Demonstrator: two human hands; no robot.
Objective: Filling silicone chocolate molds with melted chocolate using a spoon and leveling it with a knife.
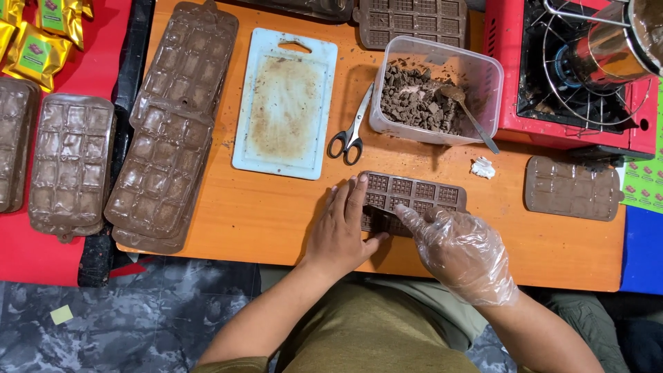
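Our gloved right hand (461,254) and flat left hand (340,231) press the chocolate mould (413,197), gripping nothing; uneven pressure could buckle it.

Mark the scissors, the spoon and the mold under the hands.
scissors (352,131): head view, on the blades near the pivot.
spoon (472,119): head view, on the handle inside the tub.
mold (414,190): head view, on the top row of cells.

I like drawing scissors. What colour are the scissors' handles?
Black, with silver blades; the scissors show best in the head view, beside the white cutting board.
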